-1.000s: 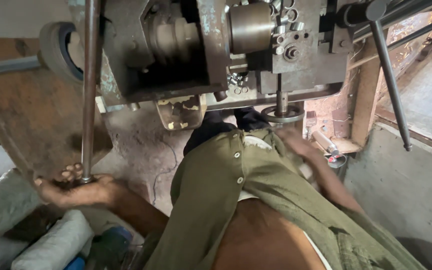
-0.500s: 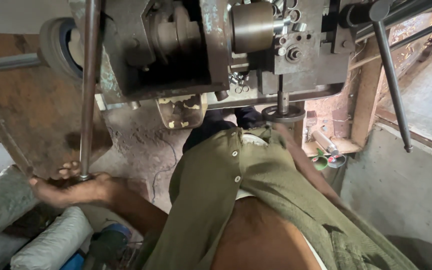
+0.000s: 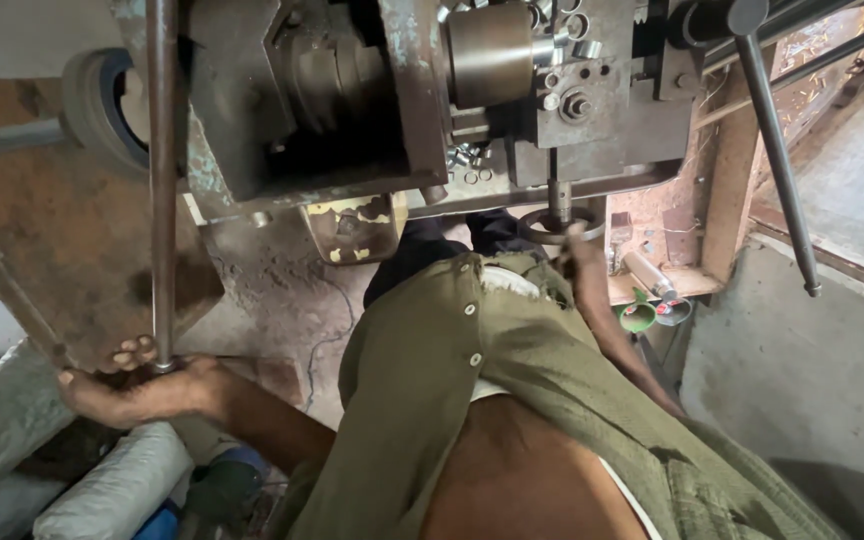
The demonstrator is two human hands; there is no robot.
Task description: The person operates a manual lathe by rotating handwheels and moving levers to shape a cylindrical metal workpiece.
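Steel bar (image 3: 161, 180), long axis running straight up the view, ends at the left hand (image 3: 137, 385), whose fingers curl about its lower end, closed on it, far out to the person's left beside the white sacks (image 3: 102, 490). The right hand (image 3: 580, 250) is at the handwheel (image 3: 560, 222) under the lathe (image 3: 472, 90); whether it grips cannot be told.

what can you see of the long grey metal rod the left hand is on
The long grey metal rod is a plain, dull steel bar, slightly scuffed. It hangs nearly vertical at the left of the machine, its top cut off by the frame edge. Its lower end sits at the left hand, whose fingers curl around the tip. It passes in front of a dark rubber wheel and a rusty brown plate.
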